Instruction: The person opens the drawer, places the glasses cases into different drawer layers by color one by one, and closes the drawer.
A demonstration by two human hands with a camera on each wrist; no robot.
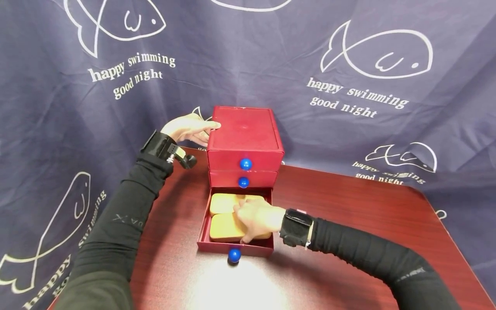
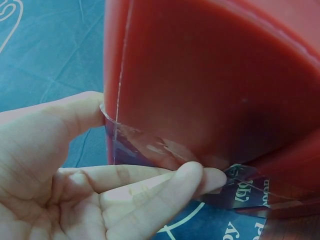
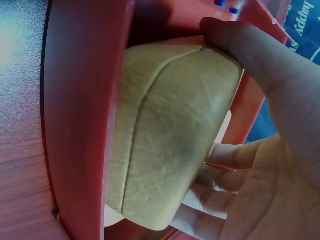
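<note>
A red drawer cabinet (image 1: 244,129) with blue round knobs stands on the table, its bottom drawer (image 1: 203,234) pulled out. Inside lie two yellow-tan, round-cornered cases, the back case (image 1: 222,203) behind the front case (image 1: 226,228). My right hand (image 1: 257,217) grips the front case, thumb near the drawer front and fingers over its far side. The right wrist view shows this case (image 3: 170,120) tilted, with a dark seam along it. At the cabinet's left side, my left hand (image 1: 190,129) has its thumb over the top edge and its fingers (image 2: 145,205) loosely extended along the side wall.
The two upper drawers are closed, with blue knobs (image 1: 246,164) facing front. Another blue knob (image 1: 234,255) juts from the pulled-out drawer. Close behind the reddish wooden table (image 1: 329,202) hangs a dark blue curtain (image 1: 248,56) with white fish drawings.
</note>
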